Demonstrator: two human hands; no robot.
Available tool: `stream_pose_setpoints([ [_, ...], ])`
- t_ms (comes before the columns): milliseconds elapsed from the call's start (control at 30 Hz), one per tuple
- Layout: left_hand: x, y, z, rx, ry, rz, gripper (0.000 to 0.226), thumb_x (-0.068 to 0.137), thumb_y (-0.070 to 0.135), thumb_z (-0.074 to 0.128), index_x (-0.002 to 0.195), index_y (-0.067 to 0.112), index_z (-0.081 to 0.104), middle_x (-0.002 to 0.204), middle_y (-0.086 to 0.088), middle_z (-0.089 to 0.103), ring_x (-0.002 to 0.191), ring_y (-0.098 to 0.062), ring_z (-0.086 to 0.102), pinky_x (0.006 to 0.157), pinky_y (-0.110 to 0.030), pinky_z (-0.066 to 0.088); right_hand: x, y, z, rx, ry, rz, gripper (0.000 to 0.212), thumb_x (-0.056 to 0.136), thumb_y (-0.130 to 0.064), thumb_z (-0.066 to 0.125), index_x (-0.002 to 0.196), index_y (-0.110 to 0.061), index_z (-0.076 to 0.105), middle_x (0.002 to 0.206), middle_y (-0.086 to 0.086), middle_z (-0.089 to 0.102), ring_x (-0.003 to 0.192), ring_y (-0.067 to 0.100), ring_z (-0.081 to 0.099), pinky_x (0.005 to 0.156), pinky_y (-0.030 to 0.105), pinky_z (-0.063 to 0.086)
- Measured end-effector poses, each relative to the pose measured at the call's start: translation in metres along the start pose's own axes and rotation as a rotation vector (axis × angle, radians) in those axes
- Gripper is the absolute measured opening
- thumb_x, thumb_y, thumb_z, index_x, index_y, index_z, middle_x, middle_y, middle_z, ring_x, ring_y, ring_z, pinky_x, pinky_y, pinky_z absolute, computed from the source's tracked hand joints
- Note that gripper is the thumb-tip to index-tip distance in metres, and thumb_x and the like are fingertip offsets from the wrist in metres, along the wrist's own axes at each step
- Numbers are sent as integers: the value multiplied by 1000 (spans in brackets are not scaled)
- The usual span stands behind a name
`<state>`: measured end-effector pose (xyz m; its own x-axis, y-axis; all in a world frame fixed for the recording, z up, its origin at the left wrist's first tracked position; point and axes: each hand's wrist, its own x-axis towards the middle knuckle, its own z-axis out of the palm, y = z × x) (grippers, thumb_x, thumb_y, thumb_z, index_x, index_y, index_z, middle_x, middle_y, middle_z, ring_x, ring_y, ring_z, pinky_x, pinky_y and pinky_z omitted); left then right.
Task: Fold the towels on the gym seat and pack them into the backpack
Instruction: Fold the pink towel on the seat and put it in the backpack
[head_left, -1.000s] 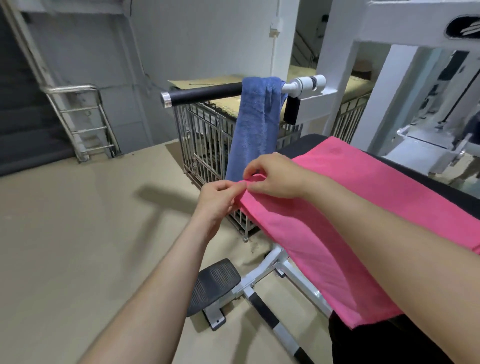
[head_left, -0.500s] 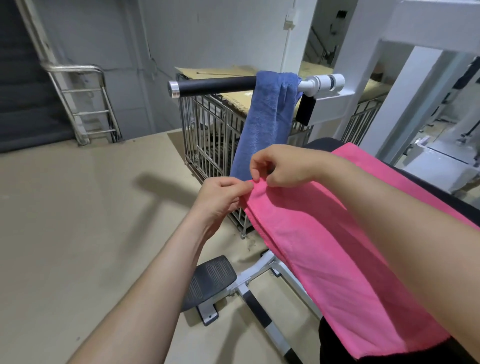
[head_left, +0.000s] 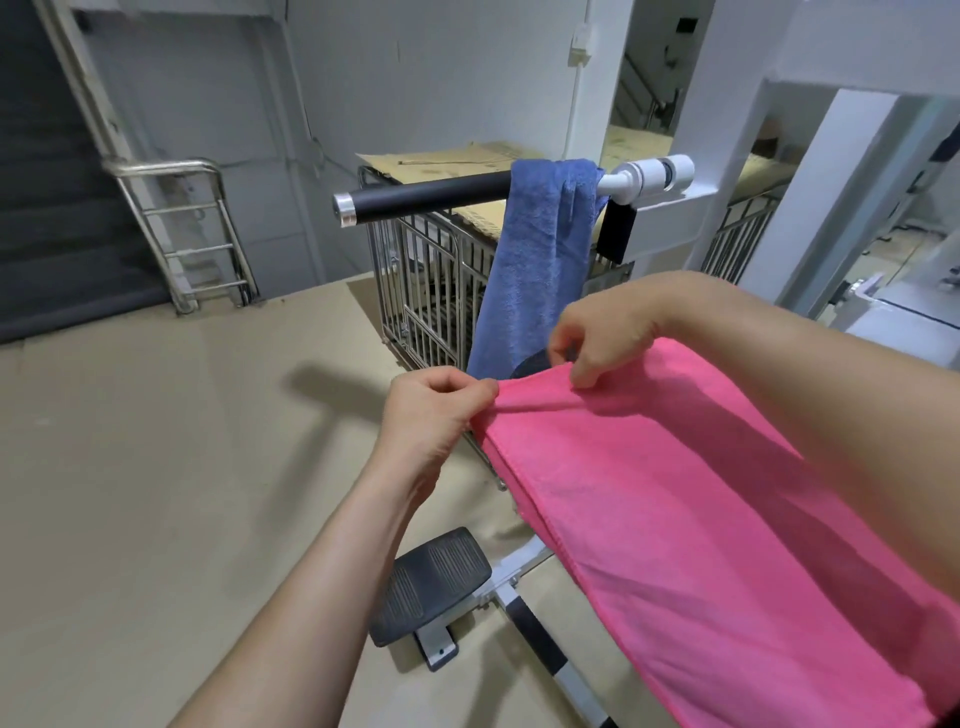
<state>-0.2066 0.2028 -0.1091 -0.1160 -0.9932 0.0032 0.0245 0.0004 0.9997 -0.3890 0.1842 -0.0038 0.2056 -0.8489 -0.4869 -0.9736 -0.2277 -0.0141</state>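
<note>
Left hand (head_left: 434, 410) is pinching the far-left corner of the bright pink microfibre towel (head_left: 691, 530), fingers closed on its far edge; right hand (head_left: 605, 338) is pinching the same far edge just to the right, thumb and fingertips clamped on cloth. Towel is hanging slack between the hands and sloping down toward the near right, its near end running out of frame. Black padded gym seat (head_left: 530, 365) is mostly hidden under it, only a dark sliver showing between the hands. Blue terry towel (head_left: 535, 270) is draping over the black foam-covered bar (head_left: 426, 200) further back. Bare tan floor (head_left: 156, 467) is lying open on the left. Black ribbed footplate (head_left: 431, 584) is sitting low, near. Steel wire cage (head_left: 431, 291) is standing behind. Backpack is not showing.
</note>
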Motion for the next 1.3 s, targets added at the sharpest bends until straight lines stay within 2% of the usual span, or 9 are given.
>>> stream_pose_setpoints([
  [133,3,-5,-10,225,-9,25,16,73,7,75,60,2,67,56,-7,61,55,-14,47,57,-28,36,-10,32,2,-307,29,208,18,80,-26,59,87,-13,70,73,3,59,74,25,55,61,27,43],
  [267,17,-3,-21,443,52,90,17,67,24,76,59,11,70,62,-13,68,53,-15,49,52,-30,39,-21,63,-2,-465,56,408,12,80,-30,54,75,-19,55,76,-6,53,85,23,53,82,42,33],
  [500,35,20,-25,496,31,120,14,73,16,81,64,10,72,64,-8,71,58,-12,56,61,-33,47,-27,100,-3,-406,339,321,7,80,-25,52,84,-26,58,88,-6,61,85,21,53,78,38,32],
  [633,55,47,-20,389,42,171,18,73,-3,78,74,10,65,60,-2,63,56,-17,58,66,-37,54,-27,120,-24,-258,597,337,22,81,-17,54,95,-34,50,95,-6,61,86,22,50,75,36,33],
  [733,85,82,-2,555,145,360,16,76,2,75,87,14,72,76,-1,72,71,-14,65,79,-31,54,-19,130,-46,-280,779,427,37,82,-12,54,112,-32,57,103,1,65,98,27,60,74,35,37],
  [800,103,116,12,613,203,542,20,78,3,72,96,11,75,89,-4,75,83,-14,68,85,-24,50,-19,135,-65,-293,934,502,32,81,-6,54,106,-23,67,88,8,60,91,32,61,69,33,41],
  [1033,93,215,33,493,336,1090,24,77,-4,60,94,8,74,89,-3,71,81,-15,66,79,-25,52,-89,134,-111,-27,1606,501,24,88,-3,49,104,-11,64,82,16,53,75,29,46,62,33,33],
  [1133,61,204,38,465,293,1120,28,80,-5,57,98,8,73,91,4,67,87,-11,64,82,-19,49,-121,130,-89,-41,1622,461,19,89,-3,52,100,-8,67,79,20,62,69,32,51,59,32,34],
  [1300,8,122,43,630,47,1055,36,71,2,54,99,10,75,90,0,66,81,-11,59,75,-15,44,-150,128,13,-86,1251,527,17,83,-4,57,94,-14,64,71,9,55,67,31,50,56,32,37],
])
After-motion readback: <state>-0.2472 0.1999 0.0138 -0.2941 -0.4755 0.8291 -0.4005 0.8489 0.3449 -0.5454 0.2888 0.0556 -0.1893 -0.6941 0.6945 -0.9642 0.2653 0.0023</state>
